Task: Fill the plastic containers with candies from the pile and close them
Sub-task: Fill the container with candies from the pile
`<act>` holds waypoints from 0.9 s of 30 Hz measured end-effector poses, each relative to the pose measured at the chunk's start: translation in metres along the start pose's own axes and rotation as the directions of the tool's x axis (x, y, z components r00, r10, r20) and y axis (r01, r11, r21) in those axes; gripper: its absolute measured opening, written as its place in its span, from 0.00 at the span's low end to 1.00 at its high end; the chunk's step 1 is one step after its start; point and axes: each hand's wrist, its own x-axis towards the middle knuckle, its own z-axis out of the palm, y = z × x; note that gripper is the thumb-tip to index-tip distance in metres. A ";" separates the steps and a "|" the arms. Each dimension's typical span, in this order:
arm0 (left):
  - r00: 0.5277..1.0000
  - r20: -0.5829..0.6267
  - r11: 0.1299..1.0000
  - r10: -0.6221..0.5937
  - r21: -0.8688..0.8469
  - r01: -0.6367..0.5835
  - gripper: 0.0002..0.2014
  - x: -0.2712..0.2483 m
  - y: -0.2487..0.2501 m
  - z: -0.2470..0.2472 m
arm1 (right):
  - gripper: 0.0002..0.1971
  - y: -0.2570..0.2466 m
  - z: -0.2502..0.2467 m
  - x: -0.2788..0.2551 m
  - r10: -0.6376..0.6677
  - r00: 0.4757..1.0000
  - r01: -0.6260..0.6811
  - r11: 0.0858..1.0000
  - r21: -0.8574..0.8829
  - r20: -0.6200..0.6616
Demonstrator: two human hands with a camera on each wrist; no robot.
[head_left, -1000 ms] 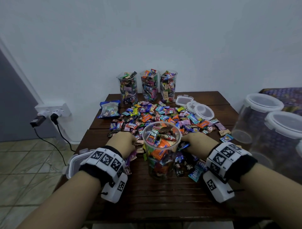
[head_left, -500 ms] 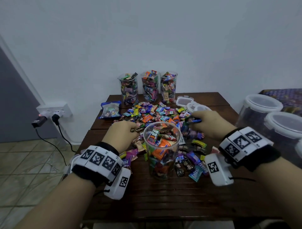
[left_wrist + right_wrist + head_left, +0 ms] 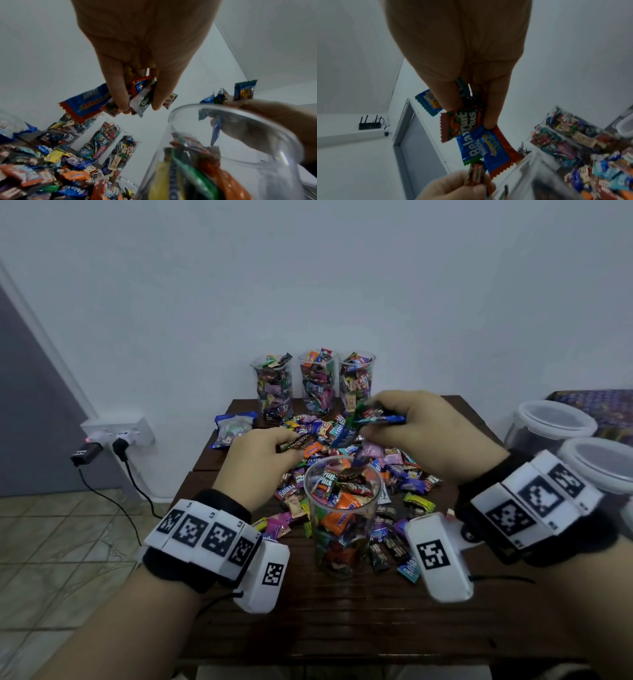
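A clear plastic container [image 3: 343, 518] stands at the middle of the wooden table [image 3: 342, 618], filled with wrapped candies almost to the rim. The candy pile [image 3: 318, 428] lies behind and around it. My left hand [image 3: 291, 445] grips a handful of candies [image 3: 137, 94] just left of the rim. My right hand [image 3: 373, 416] holds several candies [image 3: 471, 129] above the far side of the container's mouth, with wrappers dangling over it. In the left wrist view the container rim [image 3: 188, 108] is close by, and the right hand [image 3: 274, 115] is behind it.
Three filled, lidless containers [image 3: 313, 381] stand in a row at the table's back edge. A blue bag [image 3: 233, 428] lies at the back left. Two large lidded jars [image 3: 555, 426] stand to the right. A wall socket with plugs and cables [image 3: 116, 436] is at the left.
Both hands have lifted off the pile with candies in them. The right hand rose and moved left over the container; the left hand rose to the rim's left side.
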 end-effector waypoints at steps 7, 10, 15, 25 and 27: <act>1.000 0.008 0.997 0.007 -0.077 -0.007 0.10 0.000 0.004 0.001 | 0.10 -0.003 0.021 -0.002 -0.043 0.994 0.054 0.993 -0.106 0.099; 1.000 -0.004 0.994 0.020 -0.111 -0.020 0.08 -0.001 0.006 0.001 | 0.15 -0.004 0.023 -0.002 -0.042 0.989 0.067 0.983 -0.172 0.143; 1.000 -0.016 0.989 0.003 -0.150 -0.005 0.09 -0.001 0.006 0.001 | 0.17 -0.007 0.022 -0.004 -0.011 0.980 0.039 0.990 -0.138 0.200; 0.999 -0.036 0.945 -0.014 -0.326 0.001 0.13 -0.004 0.016 -0.007 | 0.24 0.028 0.036 -0.030 0.148 0.988 -0.153 0.943 0.295 0.041; 0.999 -0.032 0.929 -0.013 -0.371 0.000 0.14 -0.004 0.020 -0.011 | 0.41 0.037 0.047 -0.038 0.177 0.977 -0.210 0.910 0.357 0.123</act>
